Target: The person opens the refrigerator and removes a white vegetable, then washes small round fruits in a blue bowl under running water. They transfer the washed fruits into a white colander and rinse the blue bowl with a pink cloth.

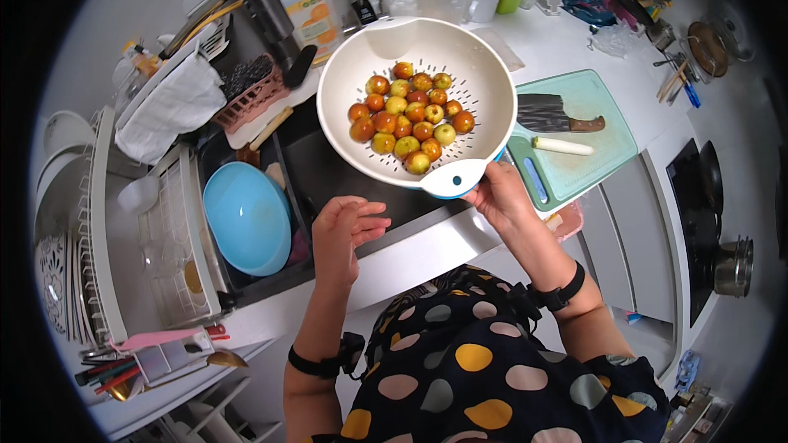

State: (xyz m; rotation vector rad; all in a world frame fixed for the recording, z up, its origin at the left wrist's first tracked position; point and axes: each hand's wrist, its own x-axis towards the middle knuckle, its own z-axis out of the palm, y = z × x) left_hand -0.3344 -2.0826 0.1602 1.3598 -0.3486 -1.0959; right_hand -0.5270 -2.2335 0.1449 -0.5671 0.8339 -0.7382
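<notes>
My right hand (502,197) grips the handle tab of a white plastic colander (345,92), which has a blue rim showing beneath it. Red and yellow-green jujubes (403,126) lie in the colander, over the black sink (381,203). Left of the colander's handle, my left hand (348,227) is raised over the sink's front edge, fingers apart, holding nothing. A blue plastic bowl (246,218) sits at the sink's left side. To the right, a cleaver (545,112) and a piece of white leek or scallion stalk (563,146) lie on a green cutting board (603,166).
A dish rack (184,240) with dishes stands at the left. Behind the sink are a faucet (268,12), a large bottle (311,9) and a pink basket (255,98). The cooktop (686,209) with a steel pot (732,267) is at far right.
</notes>
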